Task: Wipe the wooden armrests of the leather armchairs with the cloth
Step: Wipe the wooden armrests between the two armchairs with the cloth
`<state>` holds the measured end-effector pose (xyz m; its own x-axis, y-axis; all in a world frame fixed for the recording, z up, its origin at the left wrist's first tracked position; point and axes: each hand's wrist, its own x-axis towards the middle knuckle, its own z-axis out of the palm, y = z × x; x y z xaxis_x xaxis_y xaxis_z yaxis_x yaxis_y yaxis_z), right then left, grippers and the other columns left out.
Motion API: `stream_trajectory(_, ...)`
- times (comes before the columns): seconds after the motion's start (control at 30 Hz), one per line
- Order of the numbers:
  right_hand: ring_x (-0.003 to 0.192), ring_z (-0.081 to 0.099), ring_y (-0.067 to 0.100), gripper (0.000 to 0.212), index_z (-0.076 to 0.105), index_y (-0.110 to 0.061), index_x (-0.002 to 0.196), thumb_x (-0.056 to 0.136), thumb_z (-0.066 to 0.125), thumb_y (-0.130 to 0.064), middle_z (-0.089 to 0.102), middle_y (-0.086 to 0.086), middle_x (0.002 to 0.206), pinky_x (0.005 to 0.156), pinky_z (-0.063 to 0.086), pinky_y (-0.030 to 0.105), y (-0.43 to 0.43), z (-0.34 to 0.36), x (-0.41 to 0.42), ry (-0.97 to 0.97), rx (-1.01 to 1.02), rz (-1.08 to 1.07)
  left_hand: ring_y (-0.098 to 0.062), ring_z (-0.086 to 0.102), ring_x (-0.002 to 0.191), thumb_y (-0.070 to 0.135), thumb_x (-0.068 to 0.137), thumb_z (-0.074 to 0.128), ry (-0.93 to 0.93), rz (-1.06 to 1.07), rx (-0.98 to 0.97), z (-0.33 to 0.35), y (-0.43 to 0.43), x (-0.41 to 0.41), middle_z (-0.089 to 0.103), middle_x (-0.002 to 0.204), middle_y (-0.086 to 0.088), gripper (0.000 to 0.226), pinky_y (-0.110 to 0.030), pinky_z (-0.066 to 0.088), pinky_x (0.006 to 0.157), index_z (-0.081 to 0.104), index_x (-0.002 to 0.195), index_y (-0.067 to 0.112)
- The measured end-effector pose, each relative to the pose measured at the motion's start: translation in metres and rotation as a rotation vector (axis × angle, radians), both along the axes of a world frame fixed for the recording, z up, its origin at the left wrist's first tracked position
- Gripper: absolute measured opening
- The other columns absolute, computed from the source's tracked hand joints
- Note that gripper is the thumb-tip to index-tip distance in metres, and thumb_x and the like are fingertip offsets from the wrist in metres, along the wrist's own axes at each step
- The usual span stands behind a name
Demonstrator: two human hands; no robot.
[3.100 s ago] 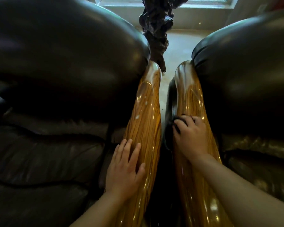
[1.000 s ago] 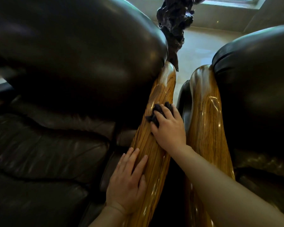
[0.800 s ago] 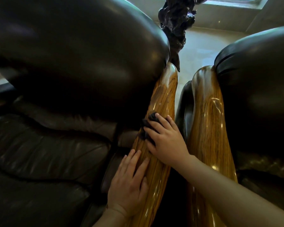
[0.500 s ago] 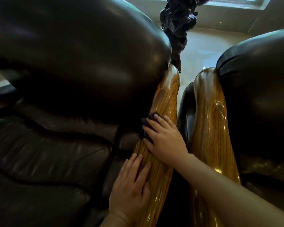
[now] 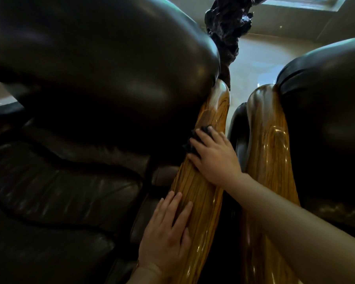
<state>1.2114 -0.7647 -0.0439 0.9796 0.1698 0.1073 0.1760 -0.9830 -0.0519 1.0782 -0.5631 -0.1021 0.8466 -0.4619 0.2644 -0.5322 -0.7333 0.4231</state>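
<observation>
The right hand point(image 5: 215, 158) presses a small dark crumpled cloth point(image 5: 195, 140) flat against the glossy golden wooden armrest point(image 5: 201, 193) of the left dark brown leather armchair point(image 5: 90, 78); its fingers point(image 5: 201, 138) are spread over the cloth, which peeks out beyond the fingertips. Nearer the person, the left hand point(image 5: 166, 232) lies open, palm down, on the same armrest's inner edge. Right of the fingers stands the second armchair's wooden armrest point(image 5: 268, 150), untouched.

one head-worn wide-angle view, close above two side-by-side armrests point(image 5: 205, 193), facing forward and down
</observation>
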Motion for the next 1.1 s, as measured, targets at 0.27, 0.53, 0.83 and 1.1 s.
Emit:
stream_trajectory(0.27, 0.152, 0.001, 0.033, 0.074, 0.023, -0.034, 0.155, 0.092, 0.015, -0.074, 0.010, -0.005, 0.167, 0.119, 0.010, 0.059, -0.013, 0.011, 0.054, 0.182, -0.059, -0.054, -0.024, 0.027, 0.147, 0.028, 0.084, 0.053, -0.004, -0.001, -0.025, 0.005, -0.002, -0.001, 0.036, 0.155, -0.005, 0.061, -0.043, 0.024, 0.118, 0.045, 0.144, 0.023)
stream_trajectory(0.53, 0.150, 0.007, 0.044, 0.086, 0.012, -0.021, 0.158, 0.092, 0.032, -0.073, 0.007, 0.010, 0.167, 0.118, 0.022, 0.057, -0.025, 0.013, 0.097, 0.228, 0.137, -0.358, -0.021, 0.021, 0.148, 0.033, 0.088, 0.048, 0.049, 0.029, 0.055, 0.010, -0.002, -0.001, 0.032, 0.157, -0.002, 0.059, -0.043, 0.024, 0.117, 0.038, 0.147, 0.027)
stream_trajectory(0.83, 0.151, 0.011, 0.032, 0.068, 0.040, -0.042, 0.146, 0.091, 0.017, -0.074, 0.025, -0.007, 0.163, 0.120, 0.012, 0.057, -0.016, 0.006, 0.068, 0.109, 0.010, -0.064, -0.022, 0.030, 0.145, 0.034, 0.083, 0.052, 0.034, 0.014, 0.035, 0.014, -0.002, 0.000, 0.041, 0.153, -0.004, 0.060, -0.039, 0.021, 0.118, 0.046, 0.142, 0.025)
stream_trajectory(1.1, 0.145, 0.029, 0.032, 0.049, 0.062, -0.029, 0.127, 0.099, 0.032, -0.055, 0.046, -0.002, 0.149, 0.115, 0.029, 0.055, -0.026, 0.004, 0.119, -0.075, 0.093, -0.162, -0.021, 0.033, 0.143, 0.039, 0.084, 0.052, 0.002, 0.017, 0.062, 0.011, -0.001, 0.001, 0.043, 0.151, -0.004, 0.060, -0.039, 0.025, 0.116, 0.045, 0.142, 0.026)
